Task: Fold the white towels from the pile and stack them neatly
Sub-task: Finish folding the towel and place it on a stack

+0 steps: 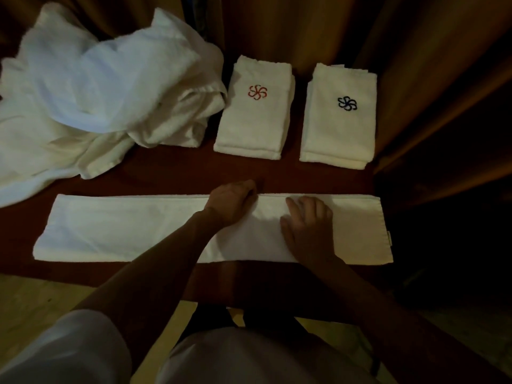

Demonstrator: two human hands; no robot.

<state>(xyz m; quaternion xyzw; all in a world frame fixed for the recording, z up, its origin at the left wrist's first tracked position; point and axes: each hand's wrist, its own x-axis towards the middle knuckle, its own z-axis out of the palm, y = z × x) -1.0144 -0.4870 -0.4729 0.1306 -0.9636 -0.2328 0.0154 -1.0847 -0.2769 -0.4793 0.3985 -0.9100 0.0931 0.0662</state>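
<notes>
Two stacks (254, 112) of folded towels already sit beyond your fingers, well apart from them: one with a red emblem (257, 92), one with a blue emblem (347, 103), side by side and squared up. Each looks to be more than one towel deep, though you cannot count the layers.

Between your hands lies the towel (124, 228) in work, folded lengthwise into a long strip running across the surface (177, 173) to both sides of your fingers. Your left hand (231, 200) curls its fingers over the strip's far edge, seemingly pinching it. Your right hand (306, 227) lies flat on the strip with fingers spread, holding nothing, just pressing. So this one is judged about half folded; the crosswise folds and stacking remain.

Off to the left, beyond your left hand, the pile (91, 92) is still large and rumpled, so most of the task looks to be ahead of you.

That surface is dark red, narrow, and dimly lit. Brownish curtains (318, 29) hang behind it, and pale flooring (30, 297) shows near your legs.
</notes>
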